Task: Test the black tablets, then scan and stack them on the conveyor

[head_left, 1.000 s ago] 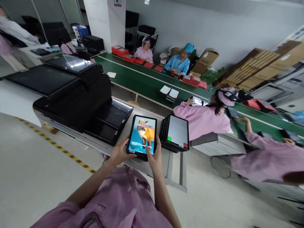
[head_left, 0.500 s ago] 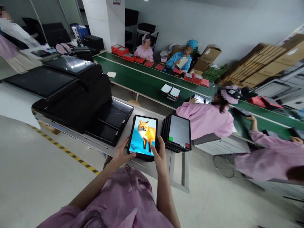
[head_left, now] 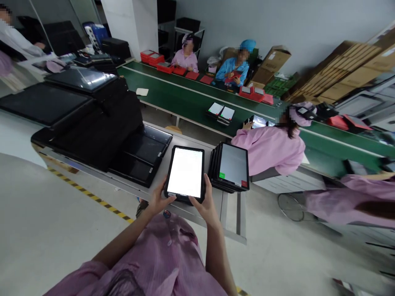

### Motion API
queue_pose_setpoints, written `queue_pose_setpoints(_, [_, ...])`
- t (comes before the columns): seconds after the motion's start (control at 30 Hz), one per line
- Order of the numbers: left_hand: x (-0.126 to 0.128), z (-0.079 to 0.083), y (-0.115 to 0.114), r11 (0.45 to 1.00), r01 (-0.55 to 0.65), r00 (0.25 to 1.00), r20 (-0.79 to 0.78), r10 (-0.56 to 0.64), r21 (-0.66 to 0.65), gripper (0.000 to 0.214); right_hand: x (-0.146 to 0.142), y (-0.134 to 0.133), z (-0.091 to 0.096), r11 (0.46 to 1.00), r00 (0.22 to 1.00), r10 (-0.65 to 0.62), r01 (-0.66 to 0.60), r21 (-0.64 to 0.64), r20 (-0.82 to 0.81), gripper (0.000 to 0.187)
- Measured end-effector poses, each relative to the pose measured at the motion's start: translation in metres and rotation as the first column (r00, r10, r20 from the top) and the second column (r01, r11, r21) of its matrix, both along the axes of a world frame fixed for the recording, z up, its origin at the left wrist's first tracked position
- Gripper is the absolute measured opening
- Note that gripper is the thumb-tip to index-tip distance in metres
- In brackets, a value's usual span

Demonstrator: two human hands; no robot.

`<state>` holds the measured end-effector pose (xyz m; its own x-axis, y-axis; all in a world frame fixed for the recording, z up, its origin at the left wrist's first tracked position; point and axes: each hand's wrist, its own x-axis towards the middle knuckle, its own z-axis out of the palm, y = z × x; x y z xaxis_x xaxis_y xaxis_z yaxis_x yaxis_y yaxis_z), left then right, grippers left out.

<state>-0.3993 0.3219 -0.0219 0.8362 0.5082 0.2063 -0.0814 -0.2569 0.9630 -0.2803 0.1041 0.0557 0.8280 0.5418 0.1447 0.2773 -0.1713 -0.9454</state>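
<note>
Straight in front of me is a tablet [head_left: 187,170] with a black frame and a bright, nearly white screen. My left hand [head_left: 159,200] grips its lower left edge, thumb along the bottom border. At the lower right corner my right hand [head_left: 205,202] holds it too, its thumb at the bottom edge of the screen. The fingers beneath the tablet are hidden. Just right of it stands a stack of tablets [head_left: 233,166], the top one grey with a green and a red corner patch. Dark tablets [head_left: 148,144] lie in piles to the left.
A metal-edged cart [head_left: 182,137] carries the tablets. Large black panels [head_left: 46,102] rest on its left part. Beyond runs a green conveyor table [head_left: 179,102] with several people seated along it. A co-worker in a pink smock [head_left: 271,146] sits close on the right. Cardboard boxes [head_left: 336,70] lean behind.
The tablet's screen has gone from a fox picture to a nearly white page. My right thumb has moved down and left to the bottom edge.
</note>
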Motion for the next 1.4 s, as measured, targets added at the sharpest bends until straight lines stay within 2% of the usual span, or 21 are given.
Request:
queue_pose_setpoints(0.33, [0.0, -0.002, -0.003, 1.0, 0.004, 1.0, 0.003, -0.005, 0.028, 0.097, 0.002, 0.021, -0.002, 0.979, 0.981, -0.195, 0.194, 0.068, 0.007, 0.086])
queue_pose_setpoints(0.53, [0.001, -0.002, -0.004, 0.999, 0.023, 0.998, 0.062, -0.025, 0.034, 0.084, 0.003, 0.024, -0.012, 0.969, 0.972, -0.236, 0.233, 0.083, 0.024, 0.081])
queue_pose_setpoints(0.83, [0.001, -0.009, 0.01, 0.982, 0.098, 0.995, 0.043, -0.092, -0.162, 0.097, -0.002, 0.021, -0.012, 0.969, 0.969, -0.243, 0.241, 0.053, 0.042, 0.081])
queue_pose_setpoints(0.93, [0.01, 0.004, 0.019, 0.978, 0.06, 0.998, 0.006, -0.06, -0.198, 0.089, -0.011, 0.014, -0.009, 0.977, 0.975, -0.211, 0.211, 0.009, 0.063, 0.086])
queue_pose_setpoints(1.07, [0.039, 0.034, 0.029, 0.96, 0.035, 0.996, -0.065, -0.055, -0.279, 0.08, -0.022, 0.008, -0.007, 0.983, 0.973, -0.169, 0.178, -0.045, 0.157, 0.103])
queue_pose_setpoints(1.17, [0.06, 0.052, 0.033, 0.947, -0.009, 0.991, -0.128, -0.034, -0.32, 0.067, -0.026, 0.008, -0.006, 0.986, 0.972, -0.142, 0.156, -0.061, 0.189, 0.108])
queue_pose_setpoints(1.27, [0.071, 0.061, 0.034, 0.947, -0.057, 0.984, -0.179, 0.0, -0.316, 0.051, -0.027, 0.009, -0.006, 0.985, 0.972, -0.145, 0.159, -0.063, 0.185, 0.108])
queue_pose_setpoints(1.4, [0.072, 0.062, 0.035, 0.952, -0.062, 0.981, -0.196, 0.003, -0.3, 0.052, -0.026, 0.009, -0.007, 0.985, 0.973, -0.141, 0.157, -0.073, 0.184, 0.108])
